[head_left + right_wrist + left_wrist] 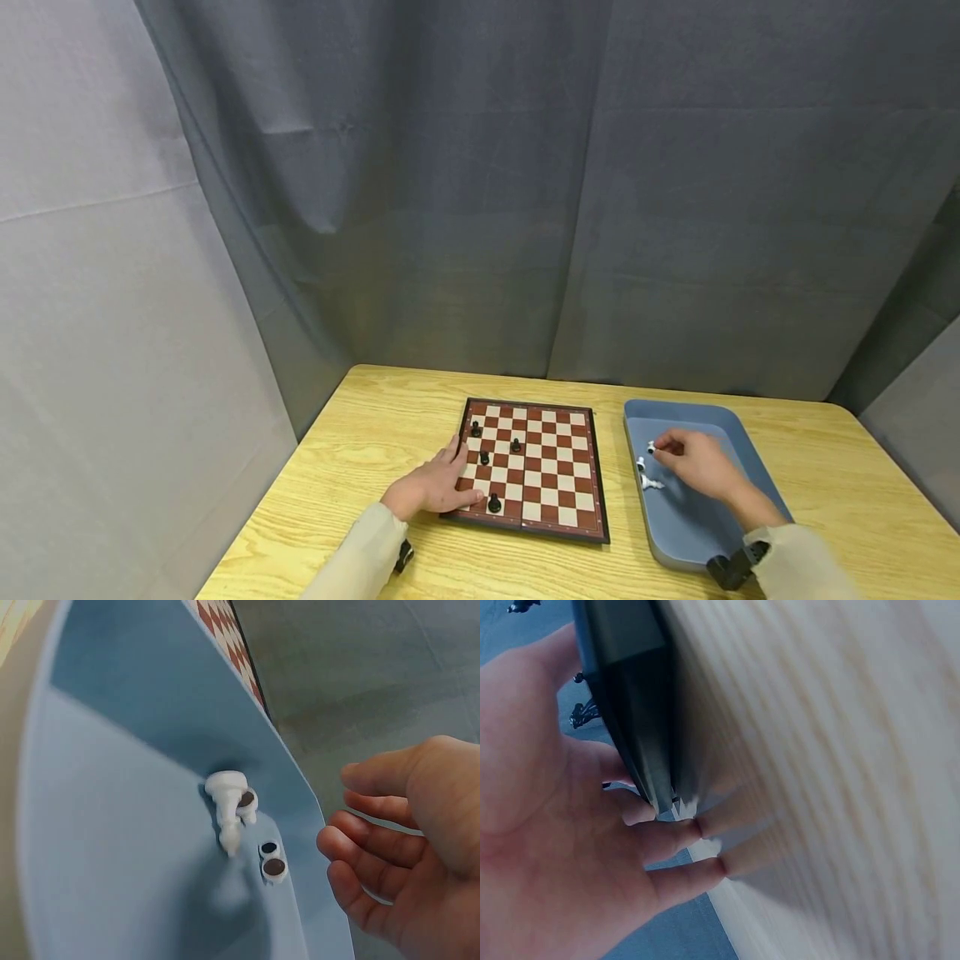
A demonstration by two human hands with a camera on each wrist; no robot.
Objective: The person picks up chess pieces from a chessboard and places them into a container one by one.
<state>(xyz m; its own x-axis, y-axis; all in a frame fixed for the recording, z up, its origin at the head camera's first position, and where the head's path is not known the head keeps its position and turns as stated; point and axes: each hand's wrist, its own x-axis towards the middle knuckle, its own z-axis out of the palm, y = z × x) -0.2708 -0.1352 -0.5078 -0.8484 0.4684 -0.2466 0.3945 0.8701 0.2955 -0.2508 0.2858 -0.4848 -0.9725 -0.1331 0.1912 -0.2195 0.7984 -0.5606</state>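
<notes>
A brown-and-white chessboard [551,467] lies on the table with several black chess pieces standing on its left half, one of them a black piece [494,503] near the front. My left hand [438,485] rests at the board's left edge, thumb over the squares; in the left wrist view its fairly straight fingers [679,881] touch the wood beside the dark board edge [634,712]. Over the blue tray [693,542] hovers my right hand [701,462], fingers loosely bent, nothing visible between them. Beneath it lie several white chess pieces, including a long toppled one [227,810].
The wooden table [300,533] carries the board at centre and the tray to its right, a strip of wood between them. Raised walls surround the tray. Grey curtains [480,208] hang behind the table and along its sides.
</notes>
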